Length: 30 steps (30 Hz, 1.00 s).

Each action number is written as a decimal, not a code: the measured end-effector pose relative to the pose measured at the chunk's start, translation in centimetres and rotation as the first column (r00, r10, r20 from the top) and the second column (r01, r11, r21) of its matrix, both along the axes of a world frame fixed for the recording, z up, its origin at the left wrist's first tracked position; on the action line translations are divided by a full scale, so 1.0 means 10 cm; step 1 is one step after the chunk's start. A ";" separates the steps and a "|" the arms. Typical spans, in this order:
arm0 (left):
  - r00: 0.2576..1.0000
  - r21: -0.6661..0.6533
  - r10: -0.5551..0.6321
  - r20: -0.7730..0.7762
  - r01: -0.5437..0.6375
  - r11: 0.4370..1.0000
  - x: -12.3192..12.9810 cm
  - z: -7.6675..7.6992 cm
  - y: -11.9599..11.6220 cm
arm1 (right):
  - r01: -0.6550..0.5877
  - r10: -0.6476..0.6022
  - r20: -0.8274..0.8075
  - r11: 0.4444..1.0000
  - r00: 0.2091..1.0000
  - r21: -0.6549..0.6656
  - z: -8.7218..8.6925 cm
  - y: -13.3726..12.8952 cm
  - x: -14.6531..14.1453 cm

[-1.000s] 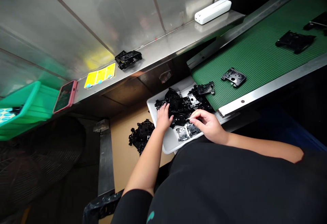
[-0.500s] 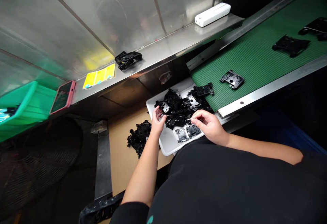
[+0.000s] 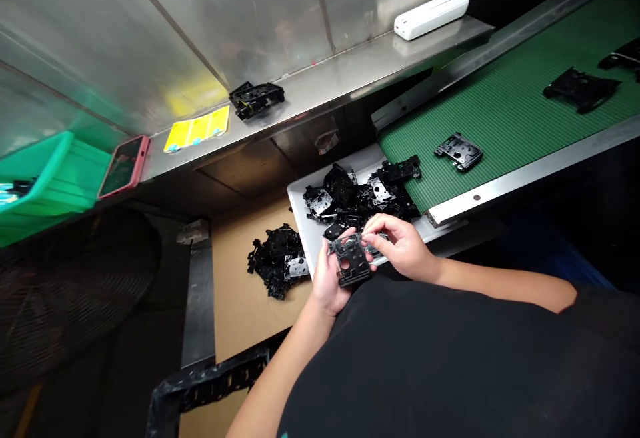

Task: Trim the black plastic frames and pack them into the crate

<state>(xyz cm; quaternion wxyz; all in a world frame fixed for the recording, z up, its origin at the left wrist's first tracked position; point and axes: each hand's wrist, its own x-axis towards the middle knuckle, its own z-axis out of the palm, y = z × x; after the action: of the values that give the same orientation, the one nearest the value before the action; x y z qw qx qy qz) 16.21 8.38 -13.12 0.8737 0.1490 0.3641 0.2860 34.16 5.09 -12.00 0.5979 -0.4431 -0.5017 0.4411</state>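
My left hand [image 3: 327,281] cradles a black plastic frame with a metal plate [image 3: 351,259] just above the near edge of a white tray [image 3: 300,215]. My right hand [image 3: 400,245] pinches the frame's right side. Behind them, a heap of similar black parts [image 3: 360,201] fills the tray. Another heap [image 3: 275,261] lies on brown cardboard [image 3: 245,318] left of the tray. One black part [image 3: 459,151] sits on the green conveyor belt [image 3: 505,151] near the tray, and another [image 3: 581,89] lies farther along it.
A stainless shelf [image 3: 325,88] runs along the steel wall, holding a black part [image 3: 256,99], a yellow sticker sheet [image 3: 197,129] and a white rectangular device [image 3: 431,16]. At left are a pink-cased phone [image 3: 123,166], a green crate [image 3: 45,178] and a fan guard [image 3: 65,298].
My left hand has lifted a black frame out of the tray and brought it toward my right hand, which now grips it too. The belt parts have shifted slightly in view.
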 end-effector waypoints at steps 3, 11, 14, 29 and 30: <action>1.000 -0.029 0.011 -0.013 -0.011 1.000 0.01 0.04 -0.01 | -0.067 0.063 0.068 0.996 0.996 0.065 0.00 -0.02 -0.03; 0.999 -0.061 0.043 -0.004 -0.043 0.997 0.06 0.13 -0.02 | -0.251 0.222 0.236 0.963 0.946 0.101 -0.09 0.01 -0.11; 0.999 -0.073 0.040 -0.009 -0.041 0.997 0.07 0.14 -0.02 | -0.253 0.229 0.232 0.964 0.945 0.081 -0.11 0.01 -0.12; 0.998 -0.092 0.024 -0.049 -0.029 0.995 0.09 0.13 0.01 | -0.278 0.250 0.273 0.958 0.929 0.068 -0.13 0.05 -0.11; 0.998 -0.088 0.022 -0.053 -0.027 0.996 0.09 0.13 0.01 | -0.279 0.248 0.281 0.957 0.927 0.075 -0.12 0.05 -0.10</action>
<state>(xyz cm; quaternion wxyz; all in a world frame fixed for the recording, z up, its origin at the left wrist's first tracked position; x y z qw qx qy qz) 17.11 8.53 -11.80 0.8661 0.1129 0.4011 0.2762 33.11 5.55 -13.20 0.4836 -0.3925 -0.6575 0.4240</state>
